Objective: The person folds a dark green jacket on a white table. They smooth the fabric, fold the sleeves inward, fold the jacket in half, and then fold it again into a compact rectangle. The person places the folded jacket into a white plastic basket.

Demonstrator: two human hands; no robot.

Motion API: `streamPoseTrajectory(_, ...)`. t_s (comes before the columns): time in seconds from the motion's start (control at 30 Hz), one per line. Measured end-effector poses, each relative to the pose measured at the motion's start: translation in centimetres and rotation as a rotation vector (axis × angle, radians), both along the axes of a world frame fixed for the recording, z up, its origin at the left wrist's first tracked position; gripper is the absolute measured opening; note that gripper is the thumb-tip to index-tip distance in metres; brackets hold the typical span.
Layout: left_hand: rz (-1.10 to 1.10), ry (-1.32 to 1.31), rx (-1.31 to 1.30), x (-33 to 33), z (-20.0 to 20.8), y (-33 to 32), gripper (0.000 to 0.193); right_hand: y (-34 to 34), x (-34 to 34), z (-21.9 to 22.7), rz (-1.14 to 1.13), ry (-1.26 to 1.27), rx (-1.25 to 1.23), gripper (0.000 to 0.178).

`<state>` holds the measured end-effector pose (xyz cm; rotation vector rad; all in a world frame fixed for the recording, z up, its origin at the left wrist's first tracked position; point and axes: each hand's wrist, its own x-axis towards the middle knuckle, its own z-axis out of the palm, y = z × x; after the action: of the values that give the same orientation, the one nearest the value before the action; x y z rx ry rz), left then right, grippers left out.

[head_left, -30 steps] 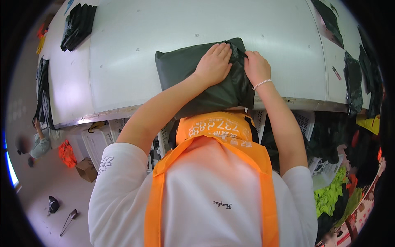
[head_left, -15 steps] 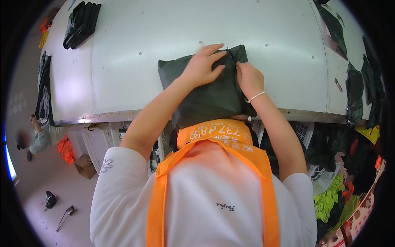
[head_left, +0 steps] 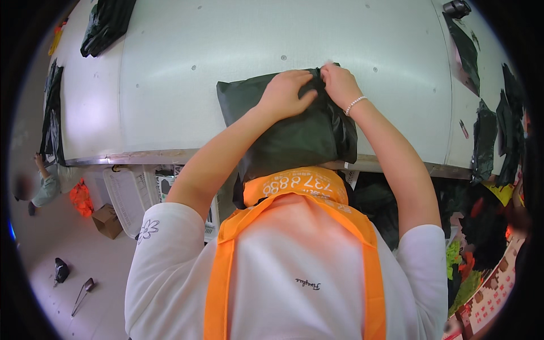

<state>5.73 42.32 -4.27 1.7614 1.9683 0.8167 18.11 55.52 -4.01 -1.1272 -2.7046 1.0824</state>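
A dark green, smooth fabric pouch (head_left: 283,141), flat and roughly square, lies at the table's near edge against my apron. My left hand (head_left: 286,93) rests on its upper part, thumb apart, the fingertips reaching the far edge beside a small black bit. Next to it, my right hand (head_left: 339,85) is closed in a pinch at the pouch's far right corner; its fingertips are partly blurred. Below the right hand, the pouch's right side hangs in loose folds.
The white table (head_left: 181,107) spreads ahead. A folded dark bundle (head_left: 107,25) lies far left, more dark pieces (head_left: 484,141) at the right, near a small pen-like item (head_left: 464,129). White baskets (head_left: 127,195) stand below the edge. Another person (head_left: 48,184) is at the left.
My right hand has moved up along the pouch's right side to its far corner. My left hand has shifted slightly, its fingers less spread. The pouch's right side has widened into loose folds.
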Motion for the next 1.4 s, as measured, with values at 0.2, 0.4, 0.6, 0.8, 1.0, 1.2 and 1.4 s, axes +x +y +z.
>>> streamPoseTrajectory(0.2,0.260,-0.080,-0.434,-2.6,-1.5,4.4,0.031,2.4,-3.1,1.6,0.071,-0.302,-0.259,0.023)
streamPoseTrajectory(0.4,0.209,-0.135,-0.497,-2.4,-2.6,5.8,0.030,2.9,-4.0,2.2,0.039,-0.386,-0.384,0.016)
streamPoseTrajectory(0.6,0.280,-0.093,-0.574,-2.2,-2.7,7.4,0.030,1.9,-2.6,0.2,0.117,-0.170,0.071,0.010)
streamPoseTrajectory(0.8,0.217,0.020,-0.544,-1.9,-2.5,8.1,0.031,1.3,-1.0,0.7,0.109,-0.047,0.076,0.011)
streamPoseTrajectory(1.0,0.260,-0.017,-0.509,-2.5,-4.2,8.3,0.037,-2.5,4.9,4.3,0.344,0.020,0.240,0.005)
streamPoseTrajectory(1.2,0.069,0.084,-0.555,-0.6,0.2,7.6,0.057,-6.1,8.0,1.6,0.134,0.219,0.418,0.010)
streamPoseTrajectory(1.4,0.011,0.325,-0.323,1.6,-1.3,5.5,0.068,-6.9,6.7,-2.0,0.011,0.323,0.502,0.009)
